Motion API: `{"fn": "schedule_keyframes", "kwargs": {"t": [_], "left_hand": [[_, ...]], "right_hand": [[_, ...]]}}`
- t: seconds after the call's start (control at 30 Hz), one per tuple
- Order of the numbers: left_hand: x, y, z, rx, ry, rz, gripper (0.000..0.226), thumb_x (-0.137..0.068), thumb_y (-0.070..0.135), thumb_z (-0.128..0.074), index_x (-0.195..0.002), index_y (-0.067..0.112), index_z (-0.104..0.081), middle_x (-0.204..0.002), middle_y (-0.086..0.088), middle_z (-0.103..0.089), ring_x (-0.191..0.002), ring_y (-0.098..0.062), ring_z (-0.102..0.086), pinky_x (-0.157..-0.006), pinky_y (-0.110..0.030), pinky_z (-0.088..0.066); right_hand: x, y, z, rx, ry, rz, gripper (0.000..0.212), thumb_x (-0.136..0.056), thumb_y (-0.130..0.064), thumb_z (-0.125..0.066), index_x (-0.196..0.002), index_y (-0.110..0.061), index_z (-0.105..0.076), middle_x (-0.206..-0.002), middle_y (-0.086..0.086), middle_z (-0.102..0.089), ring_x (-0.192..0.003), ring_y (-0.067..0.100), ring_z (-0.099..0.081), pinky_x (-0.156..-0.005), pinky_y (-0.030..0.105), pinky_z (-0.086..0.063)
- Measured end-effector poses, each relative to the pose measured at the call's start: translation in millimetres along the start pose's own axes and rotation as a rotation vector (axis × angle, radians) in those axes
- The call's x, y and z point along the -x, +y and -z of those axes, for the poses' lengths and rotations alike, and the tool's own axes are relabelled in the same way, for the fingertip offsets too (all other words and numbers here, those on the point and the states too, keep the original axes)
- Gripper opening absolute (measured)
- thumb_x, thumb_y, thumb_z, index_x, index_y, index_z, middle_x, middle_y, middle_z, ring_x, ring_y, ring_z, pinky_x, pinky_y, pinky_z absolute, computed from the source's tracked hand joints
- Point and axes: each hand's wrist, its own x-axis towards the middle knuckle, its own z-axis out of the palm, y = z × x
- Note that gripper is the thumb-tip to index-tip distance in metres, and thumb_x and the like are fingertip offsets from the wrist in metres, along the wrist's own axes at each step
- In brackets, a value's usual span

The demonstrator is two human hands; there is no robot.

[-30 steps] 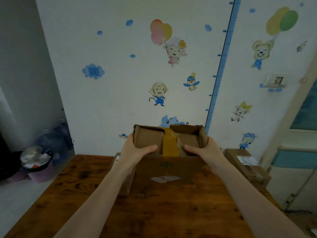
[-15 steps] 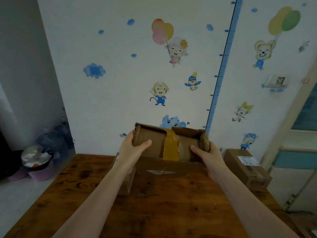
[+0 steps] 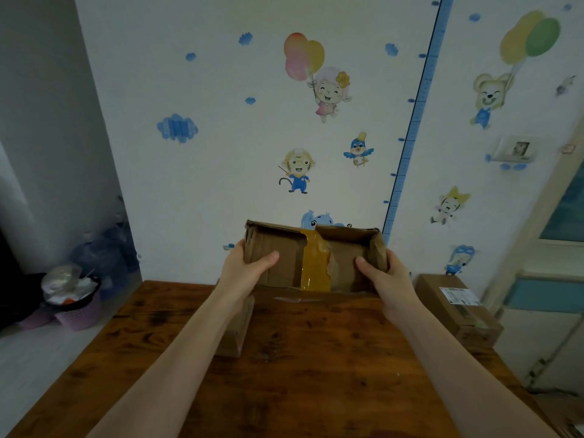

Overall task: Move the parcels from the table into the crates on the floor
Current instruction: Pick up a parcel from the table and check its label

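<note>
Gripping both short ends, we hold the crumpled brown cardboard parcel (image 3: 289, 273) w/ a strip of yellow-brown tape down its middle. It's over the far side of the dark wooden table (image 3: 316, 374), tipped so the taped face looks back at us. Our left hand (image 3: 246, 270) wraps the left end, thumb laid on the taped face. Our right hand (image 3: 388, 279) does the same on the right end, so both are closed round the parcel.

We judge it light to moderate, since we carry it w/ arms stretched out and no obvious strain. The card is soft, though: corners crushed, flaps dented, tape torn. Best hold is prob. where we have it, ends plus a palm under the base, not the loose flaps.

Fingers behind the parcel are hidden. Its lower edge blends into the table, so we can't tell whether it's lifted clear. A smaller brown cardboard box (image 3: 241, 327) sits partly under our left forearm. A long brown carton w/ a white label (image 3: 455, 311) lies at the table's right edge. Crates aren't in view.
</note>
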Motion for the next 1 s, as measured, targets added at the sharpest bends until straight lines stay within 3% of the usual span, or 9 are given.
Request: {"fn": "schedule_keyframes", "kwargs": {"t": [0.1, 0.17, 0.3, 0.5, 0.57, 0.63, 0.7, 0.87, 1.0], "left_hand": [[7, 4, -2, 0.04, -0.035, -0.032, 0.067, -0.081, 0.037, -0.069, -0.139, 0.018, -0.04, -0.125, -0.003, -0.057, -0.102, -0.016, -0.057, -0.078, -0.031, -0.05], [10, 9, -2, 0.085, -0.06, 0.024, 0.078, -0.075, 0.057, -0.062, -0.139, 0.021, -0.037, -0.127, -0.003, -0.054, -0.109, -0.02, -0.055, -0.086, -0.041, -0.049], [6, 19, 2, 0.28, -0.075, 0.249, 0.069, -0.081, 0.074, -0.038, -0.123, 0.022, -0.049, -0.107, -0.012, -0.063, -0.091, -0.026, -0.061, -0.061, -0.034, -0.046], [3, 14, 4, 0.248, -0.096, 0.379, 0.049, -0.084, 0.064, -0.048, -0.092, 0.018, -0.061, -0.094, -0.013, -0.065, -0.092, -0.03, -0.061, -0.078, -0.044, -0.048], [3, 7, 6, 0.288, -0.075, 0.366, 0.039, -0.084, 0.056, -0.052, -0.084, 0.018, -0.06, -0.089, -0.011, -0.065, -0.089, -0.029, -0.062, -0.078, -0.042, -0.049], [3, -1, 8, 0.324, -0.067, 0.327, 0.036, -0.083, 0.052, -0.054, -0.089, 0.018, -0.065, -0.09, -0.01, -0.068, -0.088, -0.029, -0.064, -0.078, -0.042, -0.051], [5, -8, 8, 0.326, -0.073, 0.272, 0.037, -0.085, 0.049, -0.053, -0.1, 0.018, -0.067, -0.095, -0.012, -0.069, -0.09, -0.029, -0.065, -0.076, -0.04, -0.053], [0, -8, 16, 0.313, -0.135, 0.202, 0.049, -0.086, 0.052, -0.052, -0.12, 0.018, -0.062, -0.115, -0.017, -0.065, -0.1, -0.031, -0.064, -0.074, -0.039, -0.053], [-5, -8, 29, 0.333, -0.213, 0.412, 0.089, -0.058, 0.07, -0.071, -0.128, 0.017, -0.055, -0.122, -0.018, -0.061, -0.109, -0.037, -0.06, -0.09, -0.052, -0.05]], "right_hand": [[0, -2, 0, -0.068, 0.042, -0.081, 0.02, -0.095, -0.026, -0.054, -0.115, -0.024, -0.051, -0.109, 0.002, -0.056, -0.107, 0.023, -0.052, -0.096, 0.047, -0.046], [0, -1, 1, -0.034, 0.066, -0.065, 0.011, -0.098, -0.026, -0.049, -0.107, -0.024, -0.055, -0.11, 0.004, -0.056, -0.109, 0.025, -0.051, -0.098, 0.049, -0.045], [5, 9, 2, 0.012, 0.079, 0.025, 0.015, -0.1, -0.022, -0.045, -0.106, -0.018, -0.058, -0.105, 0.004, -0.056, -0.105, 0.024, -0.052, -0.082, 0.034, -0.048], [4, 16, 5, -0.069, 0.073, -0.071, 0.01, -0.093, -0.032, -0.056, -0.102, -0.03, -0.058, -0.113, 0.004, -0.057, -0.11, 0.027, -0.053, -0.095, 0.046, -0.047], [1, 10, 8, -0.169, 0.017, -0.237, 0.048, -0.074, -0.054, -0.065, -0.114, -0.028, -0.057, -0.114, 0.006, -0.062, -0.108, 0.028, -0.058, -0.095, 0.051, -0.047], [-4, 6, 10, -0.241, -0.02, -0.374, 0.068, -0.064, -0.069, -0.06, -0.115, -0.024, -0.059, -0.112, 0.01, -0.066, -0.106, 0.034, -0.061, -0.094, 0.055, -0.047], [-6, 6, 17, -0.27, -0.032, -0.468, 0.064, -0.073, -0.071, -0.054, -0.108, -0.018, -0.063, -0.106, 0.014, -0.068, -0.101, 0.035, -0.062, -0.088, 0.051, -0.049], [-1, 8, 21, -0.191, -0.077, -0.599, 0.043, -0.084, -0.044, -0.063, -0.106, -0.008, -0.063, -0.09, 0.016, -0.069, -0.087, 0.034, -0.062, -0.069, 0.041, -0.047], [3, 16, 23, -0.132, -0.031, -0.613, 0.037, -0.083, -0.028, -0.065, -0.112, -0.008, -0.055, -0.097, 0.018, -0.062, -0.087, 0.033, -0.057, -0.067, 0.04, -0.046]]}}
